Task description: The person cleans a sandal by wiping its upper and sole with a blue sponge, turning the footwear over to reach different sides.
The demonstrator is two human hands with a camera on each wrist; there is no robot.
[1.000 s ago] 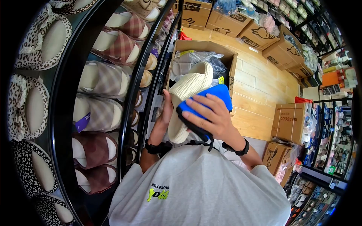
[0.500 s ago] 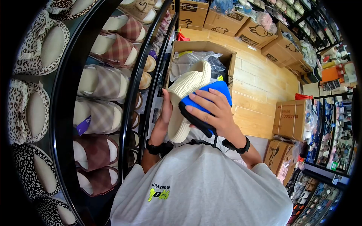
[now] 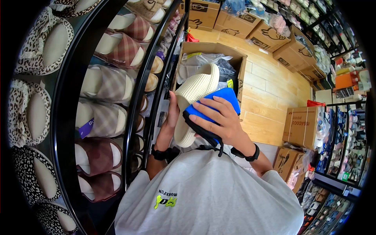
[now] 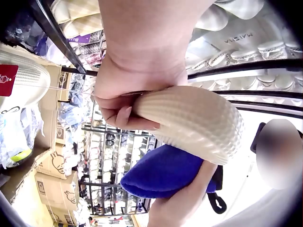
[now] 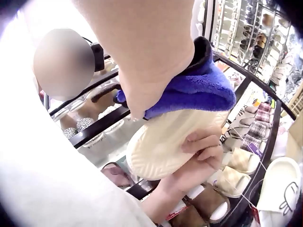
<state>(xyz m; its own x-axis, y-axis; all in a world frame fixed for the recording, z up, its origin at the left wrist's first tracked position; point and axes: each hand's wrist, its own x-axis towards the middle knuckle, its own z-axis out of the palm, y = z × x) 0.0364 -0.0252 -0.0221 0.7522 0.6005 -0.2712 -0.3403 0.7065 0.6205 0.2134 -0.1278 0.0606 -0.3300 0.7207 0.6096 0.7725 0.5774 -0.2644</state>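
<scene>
My left hand (image 3: 171, 113) grips a cream textured slipper (image 3: 196, 87) by its side, fingers curled round onto the sole, as the right wrist view shows. In my right hand (image 3: 225, 123) is a blue plush cloth (image 3: 232, 98) with black edging and a black loop, pressed against the slipper's side. The left wrist view shows the cloth (image 4: 163, 172) lying right along the slipper's edge (image 4: 199, 118). Part of the sole (image 5: 158, 146) is covered by the cloth in the right wrist view. A similar pale slipper (image 4: 33, 80) with a red tag (image 4: 7, 79) appears beside my left hand.
Below the hands stands an open carton (image 3: 243, 64) with bagged slippers. A black-railed rack (image 3: 133, 98) of checked and brown slippers runs close along the left. More cartons (image 3: 270, 36) line the back, another carton (image 3: 299, 125) stands right, and wooden floor (image 3: 262, 94) lies between.
My right hand and the cloth slid slightly up and right, then back down and left along the slipper. The left hand and slipper stay nearly in place.
</scene>
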